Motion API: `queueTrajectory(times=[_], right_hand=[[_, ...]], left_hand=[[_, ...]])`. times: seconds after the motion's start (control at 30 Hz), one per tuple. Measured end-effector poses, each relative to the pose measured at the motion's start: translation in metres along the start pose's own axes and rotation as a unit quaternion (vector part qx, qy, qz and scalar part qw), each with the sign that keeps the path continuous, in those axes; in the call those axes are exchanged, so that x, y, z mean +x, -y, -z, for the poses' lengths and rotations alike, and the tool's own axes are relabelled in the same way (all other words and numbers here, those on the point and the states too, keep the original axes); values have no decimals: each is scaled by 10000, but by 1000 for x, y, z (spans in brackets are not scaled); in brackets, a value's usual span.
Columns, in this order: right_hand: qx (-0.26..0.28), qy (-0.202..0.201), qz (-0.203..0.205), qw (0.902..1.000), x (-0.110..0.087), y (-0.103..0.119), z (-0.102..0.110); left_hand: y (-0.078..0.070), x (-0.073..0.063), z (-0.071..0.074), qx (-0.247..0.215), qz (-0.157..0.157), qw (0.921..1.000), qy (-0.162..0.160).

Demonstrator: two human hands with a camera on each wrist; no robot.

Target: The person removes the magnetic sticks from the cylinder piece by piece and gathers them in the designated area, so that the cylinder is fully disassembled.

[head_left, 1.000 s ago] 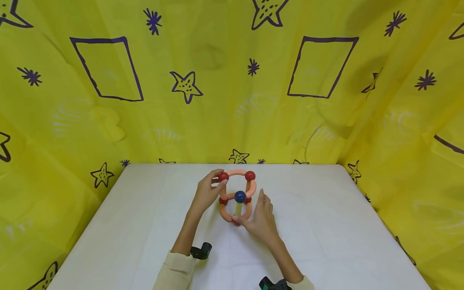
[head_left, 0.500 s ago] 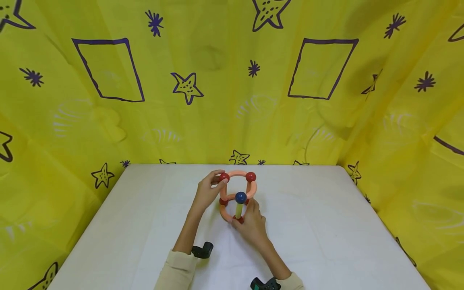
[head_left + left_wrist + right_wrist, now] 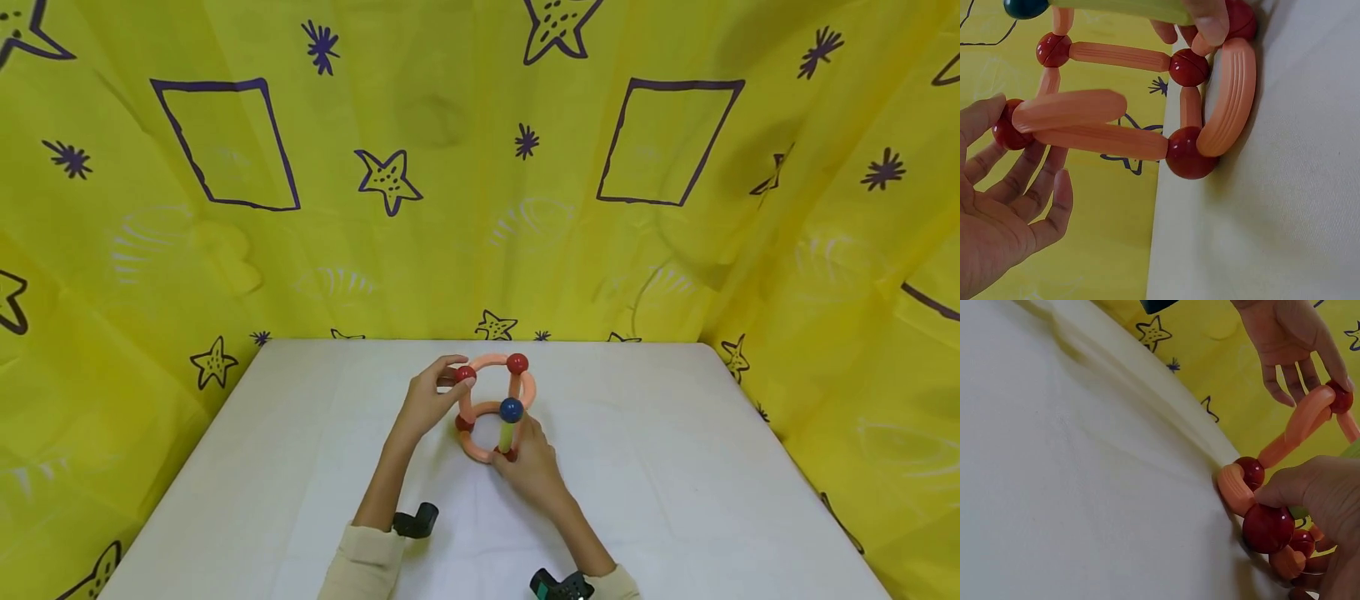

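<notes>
A frame of orange magnetic sticks (image 3: 1119,56) and red balls stands on the table, a ring below and an upper part above. My left hand (image 3: 429,402) pinches the upper left red ball (image 3: 1013,125) between thumb and fingers. From that ball a curved orange stick (image 3: 1072,109) juts out with a free end. My right hand (image 3: 536,467) grips the base at the lower front red ball (image 3: 1268,528), thumb against it and fingers reaching round the far side. Above that ball rises a yellow-green stick (image 3: 506,437) topped by a blue ball (image 3: 512,409). The right fingers partly hide the ring.
A white-covered table (image 3: 675,467) extends on both sides of the frame. Behind it hangs a yellow curtain (image 3: 465,250) with drawn stars and boxes, which also closes in the left and right sides. Both wrists wear dark cameras, the left one (image 3: 416,521) near the sleeve.
My right hand has closed in on the lower front ball from the right. The frame's front, with the blue ball, has swung slightly right. My left hand stays at the upper left ball.
</notes>
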State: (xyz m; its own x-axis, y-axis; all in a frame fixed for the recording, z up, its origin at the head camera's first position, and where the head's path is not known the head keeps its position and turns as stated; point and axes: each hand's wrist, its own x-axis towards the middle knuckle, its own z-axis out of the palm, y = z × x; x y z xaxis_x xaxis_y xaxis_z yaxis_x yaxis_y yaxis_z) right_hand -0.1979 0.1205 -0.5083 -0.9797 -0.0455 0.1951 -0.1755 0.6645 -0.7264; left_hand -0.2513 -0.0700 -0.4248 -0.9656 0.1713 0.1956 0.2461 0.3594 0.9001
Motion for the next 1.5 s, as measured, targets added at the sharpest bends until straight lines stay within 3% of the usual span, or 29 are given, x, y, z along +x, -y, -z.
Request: queueTrajectory(times=[0.33, 0.53, 0.87, 1.1, 1.37, 1.5], right_hand=[[1148, 906, 371, 9885, 11, -11, 19], [1265, 1121, 877, 9817, 13, -20, 27], [1091, 1293, 821, 9822, 16, -29, 39], [833, 1136, 438, 9891, 15, -33, 40], [967, 1233, 569, 9860, 20, -34, 41], [965, 1345, 796, 9830, 22, -36, 39]], left_hand=[[-10, -9, 4, 581, -524, 9937, 807], [-11, -14, 5, 732, -628, 9897, 1058], [-12, -18, 6, 690, -426, 9907, 1093], [-11, -24, 7, 564, -318, 9922, 1069], [-5, -24, 10, 320, -395, 9923, 1133], [-2, -25, 11, 212, -252, 9925, 1173]])
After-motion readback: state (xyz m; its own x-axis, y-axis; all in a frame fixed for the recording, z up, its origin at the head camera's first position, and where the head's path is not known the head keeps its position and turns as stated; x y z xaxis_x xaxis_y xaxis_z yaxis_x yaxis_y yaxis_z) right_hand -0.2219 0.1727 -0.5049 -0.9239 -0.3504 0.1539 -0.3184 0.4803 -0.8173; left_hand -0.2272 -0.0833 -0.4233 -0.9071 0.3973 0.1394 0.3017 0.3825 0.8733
